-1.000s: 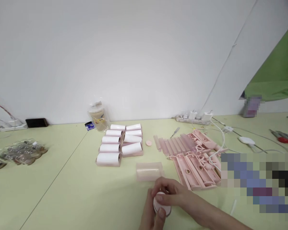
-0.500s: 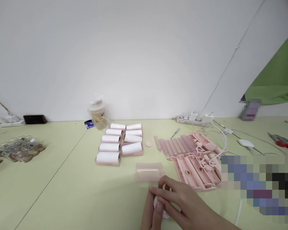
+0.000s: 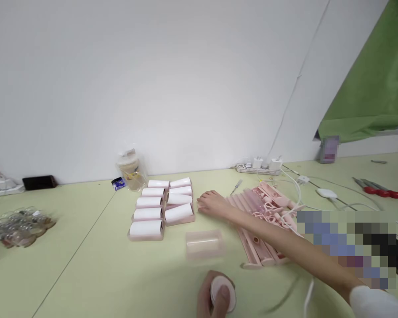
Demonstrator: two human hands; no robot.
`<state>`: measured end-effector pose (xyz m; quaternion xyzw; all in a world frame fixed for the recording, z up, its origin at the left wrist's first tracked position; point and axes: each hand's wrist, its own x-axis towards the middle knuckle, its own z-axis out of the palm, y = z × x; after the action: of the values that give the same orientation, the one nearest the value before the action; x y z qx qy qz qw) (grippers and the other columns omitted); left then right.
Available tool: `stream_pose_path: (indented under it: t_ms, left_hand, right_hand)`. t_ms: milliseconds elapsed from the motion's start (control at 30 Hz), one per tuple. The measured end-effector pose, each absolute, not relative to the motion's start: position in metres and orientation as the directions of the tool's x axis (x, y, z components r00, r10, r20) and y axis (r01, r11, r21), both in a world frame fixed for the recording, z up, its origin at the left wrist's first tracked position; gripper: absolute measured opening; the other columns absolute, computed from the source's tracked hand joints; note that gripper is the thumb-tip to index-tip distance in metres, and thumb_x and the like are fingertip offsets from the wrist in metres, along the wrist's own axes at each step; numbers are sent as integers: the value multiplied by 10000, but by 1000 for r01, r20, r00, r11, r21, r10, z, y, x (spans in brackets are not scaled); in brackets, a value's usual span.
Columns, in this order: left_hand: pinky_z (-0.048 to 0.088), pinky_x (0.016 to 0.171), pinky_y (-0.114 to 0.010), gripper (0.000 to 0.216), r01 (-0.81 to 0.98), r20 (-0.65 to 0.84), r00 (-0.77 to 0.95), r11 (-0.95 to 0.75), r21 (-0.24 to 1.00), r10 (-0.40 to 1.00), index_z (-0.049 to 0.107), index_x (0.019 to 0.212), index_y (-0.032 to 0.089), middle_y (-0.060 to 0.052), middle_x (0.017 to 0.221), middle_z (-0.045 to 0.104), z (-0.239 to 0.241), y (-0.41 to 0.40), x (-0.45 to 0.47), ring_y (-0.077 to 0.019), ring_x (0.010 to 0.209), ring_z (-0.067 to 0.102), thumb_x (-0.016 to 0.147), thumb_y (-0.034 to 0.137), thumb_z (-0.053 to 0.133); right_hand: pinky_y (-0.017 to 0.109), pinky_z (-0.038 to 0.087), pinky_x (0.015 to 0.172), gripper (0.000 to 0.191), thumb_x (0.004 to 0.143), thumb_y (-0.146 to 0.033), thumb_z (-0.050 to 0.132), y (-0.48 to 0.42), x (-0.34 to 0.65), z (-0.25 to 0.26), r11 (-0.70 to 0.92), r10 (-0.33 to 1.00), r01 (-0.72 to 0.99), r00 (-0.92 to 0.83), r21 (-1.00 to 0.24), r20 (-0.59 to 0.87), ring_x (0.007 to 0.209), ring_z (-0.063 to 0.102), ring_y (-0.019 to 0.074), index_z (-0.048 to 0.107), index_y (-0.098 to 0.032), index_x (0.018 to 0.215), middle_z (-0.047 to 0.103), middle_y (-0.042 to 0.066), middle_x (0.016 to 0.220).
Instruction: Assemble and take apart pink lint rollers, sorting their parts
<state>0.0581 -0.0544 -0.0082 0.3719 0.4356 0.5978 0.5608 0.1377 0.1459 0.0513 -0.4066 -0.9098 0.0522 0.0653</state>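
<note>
My left hand (image 3: 209, 299) is at the bottom edge, closed around a white round-ended piece (image 3: 223, 289), its thumb lying across the pale flat face. Farther up the table, my right hand (image 3: 214, 205) reaches over the pale green surface with its fingers extended and slightly apart, palm down. Whatever lies under those fingers is hidden. Between the two hands sits a translucent pink rectangular tray (image 3: 204, 244). Left of my right hand, white rolls (image 3: 147, 229) rest in similar pink trays in two columns.
Right of the hands lie pink plastic housings (image 3: 260, 249) and translucent pink strips (image 3: 248, 201), partly under my forearm. A screwdriver (image 3: 236, 187), a power strip (image 3: 258, 169) and white cables stand behind. A bagged cup (image 3: 132, 172), clear round items (image 3: 18, 227) and red-handled tools (image 3: 383, 193) are around.
My right hand has left the white piece and moved forward and left, over where a small pink disc lay. My left hand keeps holding the white piece. The view has turned slightly right.
</note>
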Motion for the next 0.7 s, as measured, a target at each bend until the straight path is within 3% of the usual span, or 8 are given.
stream_pose_path:
  t_ms: [100,200,300,367,467,500,567,700]
  left_hand:
    - [376,576,-246,320,-617,-58,-100,-16,786,993,628,554,148,-33,563,555,3,-53,45,-160,579,496,593,465,614]
    - [417,733,-302,278,-857,-116,-61,7,515,991,653,624,171,-48,659,608,25,-50,25,-209,735,566,642,428,551]
    - [361,882,-403,284,-959,-174,-8,41,280,985,673,755,237,-52,947,652,45,-42,8,-247,956,554,722,430,467]
    - [305,925,-478,287,-976,-144,46,75,204,988,659,849,302,-17,1100,610,49,-34,2,-263,1058,506,752,446,430]
    - [283,928,-511,281,-971,-62,109,120,207,992,627,911,371,35,1146,584,40,-19,1,-262,1130,449,769,445,396]
    - [290,925,-504,286,-961,-61,136,147,235,989,622,909,381,49,1156,575,36,-15,3,-256,1151,428,775,443,377]
    - [298,913,-511,321,-930,-97,194,214,299,976,616,905,379,57,1193,546,27,-9,7,-259,1185,384,786,446,326]
    - [265,885,-591,397,-868,-157,282,321,380,947,589,975,330,4,1257,492,18,-8,16,-317,1196,345,785,445,260]
  right_hand:
    - [416,419,821,244,834,-298,510,159,131,39,674,734,719,-678,-168,40,944,538,196,548,-144,1020,559,65,1063]
    - [397,430,798,205,835,-284,509,151,137,40,655,746,715,-664,-244,55,893,556,182,567,-133,959,585,59,993]
    - [345,426,772,166,841,-247,469,129,153,59,611,779,699,-615,-372,122,843,562,178,583,-125,847,617,64,868]
    - [266,447,676,236,890,-238,339,107,164,77,585,794,659,-584,-472,168,779,567,145,553,-139,878,612,54,853]
    - [222,450,636,320,924,-301,225,69,176,93,571,784,541,-581,-618,216,749,564,117,523,-184,916,589,16,834]
    - [225,448,640,297,909,-338,287,58,178,94,532,774,391,-585,-751,243,749,557,124,543,-188,890,575,12,802]
    - [226,446,617,275,866,-383,398,40,178,88,430,760,135,-587,-892,278,706,541,122,593,-192,836,528,10,772]
    - [202,419,485,199,795,-375,533,23,170,64,270,862,-109,-416,-957,291,557,478,76,639,-215,849,446,-2,766]
